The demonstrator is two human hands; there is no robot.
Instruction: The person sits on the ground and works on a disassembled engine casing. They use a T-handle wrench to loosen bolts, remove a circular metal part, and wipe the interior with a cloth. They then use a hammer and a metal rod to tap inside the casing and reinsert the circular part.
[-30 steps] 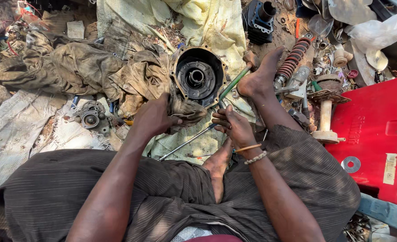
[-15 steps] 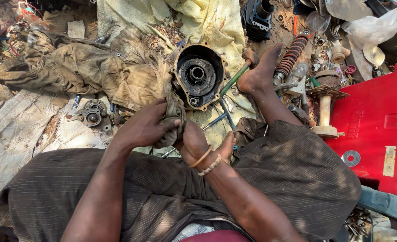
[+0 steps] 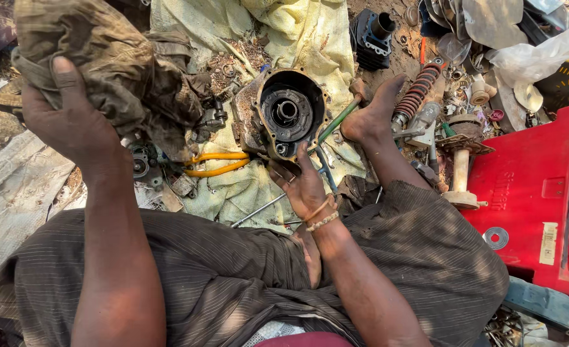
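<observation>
Closest, my right hand (image 3: 304,186) lies open on the ground cloth (image 3: 246,193), fingers spread, fingertips touching the lower edge of the round engine casing (image 3: 284,115), grasping nothing; beaded bracelets (image 3: 321,215) circle that wrist; a thin metal rod (image 3: 259,210) lies just left of this hand; my left hand (image 3: 66,115) is raised and clenched around a dirty crumpled rag (image 3: 111,64), thumb pressed into the cloth; below the rag, between my hands, a yellow hose (image 3: 217,164) curves on the cloth beside small greasy parts (image 3: 140,164); right of my right hand my bare foot (image 3: 374,115) rests on a green-handled tool (image 3: 339,121); beyond the foot lies a red coil spring (image 3: 416,93); far right stands a red box (image 3: 535,193); past the casing sits a black finned cylinder (image 3: 374,38).
</observation>
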